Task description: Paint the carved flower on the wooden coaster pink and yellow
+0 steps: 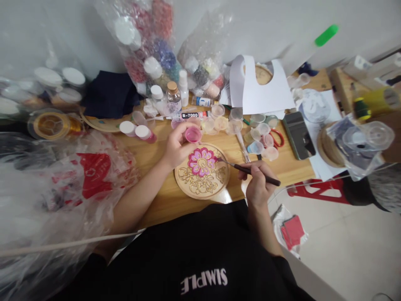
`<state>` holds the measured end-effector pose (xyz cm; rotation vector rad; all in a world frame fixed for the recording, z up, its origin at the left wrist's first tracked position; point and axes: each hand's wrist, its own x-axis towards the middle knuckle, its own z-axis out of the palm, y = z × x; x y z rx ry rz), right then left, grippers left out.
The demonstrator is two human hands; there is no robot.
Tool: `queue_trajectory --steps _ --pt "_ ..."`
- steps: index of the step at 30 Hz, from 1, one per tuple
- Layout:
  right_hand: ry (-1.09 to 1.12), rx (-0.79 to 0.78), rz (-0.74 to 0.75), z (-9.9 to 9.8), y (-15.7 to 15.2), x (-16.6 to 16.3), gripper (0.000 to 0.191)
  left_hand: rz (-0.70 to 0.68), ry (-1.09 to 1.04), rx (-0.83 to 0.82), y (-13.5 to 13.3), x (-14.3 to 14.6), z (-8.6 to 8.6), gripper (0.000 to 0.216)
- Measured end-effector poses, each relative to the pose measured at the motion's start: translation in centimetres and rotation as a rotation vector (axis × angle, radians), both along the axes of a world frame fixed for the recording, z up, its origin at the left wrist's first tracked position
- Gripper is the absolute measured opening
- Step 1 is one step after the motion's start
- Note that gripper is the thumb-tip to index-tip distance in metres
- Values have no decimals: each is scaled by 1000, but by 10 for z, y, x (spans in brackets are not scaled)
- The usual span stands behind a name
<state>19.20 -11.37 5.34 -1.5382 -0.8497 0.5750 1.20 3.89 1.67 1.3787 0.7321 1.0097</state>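
Observation:
A round wooden disc (191,189) with a gold outline pattern and a pink flower lies on the wooden table (156,154) in front of me. My left hand (176,147) is closed around a small pot of pink paint (193,134), held just above the disc's far edge. My right hand (257,186) grips a thin dark brush (250,170); its tip rests at the flower's right side.
Several small clear pots (260,142) and red scissors (278,138) lie right of the disc, a phone (298,134) beyond them. Bottles, a glue tube (192,114) and bags of beads (150,50) stand at the back. Plastic bags (62,184) fill the left.

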Motion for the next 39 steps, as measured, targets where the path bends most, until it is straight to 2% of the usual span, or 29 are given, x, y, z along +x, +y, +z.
queue_trajectory --steps 11,26,39 --pt "16 63 -60 1 0 -1 22 -9 -17 55 1 0 -5 32" --pt "3 70 41 2 -3 0 24 -18 -13 66 1 0 -4 30" --pt "1 59 -6 1 -2 -2 23 -24 -30 71 0 0 -6 32"
